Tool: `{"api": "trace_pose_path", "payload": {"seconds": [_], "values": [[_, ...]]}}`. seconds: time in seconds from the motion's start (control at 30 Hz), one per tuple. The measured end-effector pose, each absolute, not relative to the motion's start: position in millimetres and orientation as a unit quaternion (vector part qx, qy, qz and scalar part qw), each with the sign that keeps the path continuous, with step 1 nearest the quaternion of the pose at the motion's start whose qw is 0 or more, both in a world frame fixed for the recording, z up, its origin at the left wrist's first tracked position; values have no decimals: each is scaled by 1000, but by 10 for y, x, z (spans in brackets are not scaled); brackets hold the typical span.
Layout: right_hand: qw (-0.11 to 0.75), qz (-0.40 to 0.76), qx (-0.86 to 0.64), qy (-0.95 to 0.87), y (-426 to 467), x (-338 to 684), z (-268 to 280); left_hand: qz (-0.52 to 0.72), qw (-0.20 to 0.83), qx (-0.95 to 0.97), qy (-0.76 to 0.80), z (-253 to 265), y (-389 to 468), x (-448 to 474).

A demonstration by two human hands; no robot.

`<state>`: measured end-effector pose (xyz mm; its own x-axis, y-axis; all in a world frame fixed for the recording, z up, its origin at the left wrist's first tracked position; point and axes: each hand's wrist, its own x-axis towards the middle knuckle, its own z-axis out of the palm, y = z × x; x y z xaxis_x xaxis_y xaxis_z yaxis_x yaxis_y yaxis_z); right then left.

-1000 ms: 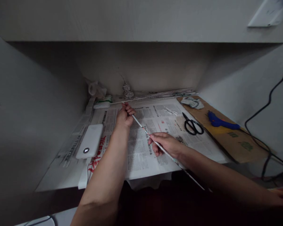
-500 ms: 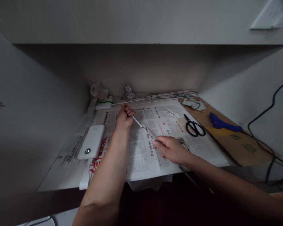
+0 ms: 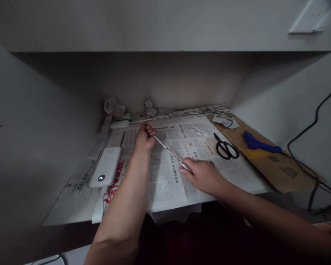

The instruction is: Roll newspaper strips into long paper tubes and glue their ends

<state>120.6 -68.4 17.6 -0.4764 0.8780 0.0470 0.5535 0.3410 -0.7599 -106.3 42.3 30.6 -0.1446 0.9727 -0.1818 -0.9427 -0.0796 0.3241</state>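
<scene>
A pale grey recess (image 3: 176, 79) frames the work surface, much of it spread with newspaper (image 3: 165, 191), and a sheet of cardboard (image 3: 278, 173) lies along the right side, bearing a blue glue gun (image 3: 262, 143). Black-handled scissors (image 3: 223, 147) rest on the newspaper beside the cardboard. Over the newspaper's middle, the left hand (image 3: 145, 137) closes its curled fingers around the far part of a thin printed rod (image 3: 165, 145), while the right hand (image 3: 200, 175) pinches it nearer the body, thumb along it; the rod slants between them, and whether it runs on past the right hand is hidden. It looks like tightly rolled paper, so it is probably very light, stiff along its length yet easily creased or crushed by a hard squeeze. Slipping seems unlikely on a dry paper surface. A gentle fingertip hold at two spread points, as here, should keep it straight.
</scene>
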Motion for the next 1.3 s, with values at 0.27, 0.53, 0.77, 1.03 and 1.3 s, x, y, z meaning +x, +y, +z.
{"api": "trace_pose_path", "payload": {"seconds": [0.27,0.53,0.77,1.03,1.3], "values": [[167,697,-403,-569,-725,1211,152,726,668,30,161,321,411,-1053],[176,573,-443,-667,-710,1255,197,740,645,40,186,323,404,-1058],[148,698,-398,-577,-736,1269,183,725,661,47,189,335,403,-1037],[170,637,-397,-639,-586,1129,211,725,667,34,168,336,394,-1009],[182,596,-424,-657,-481,1115,104,729,653,44,200,294,417,-957]]}}
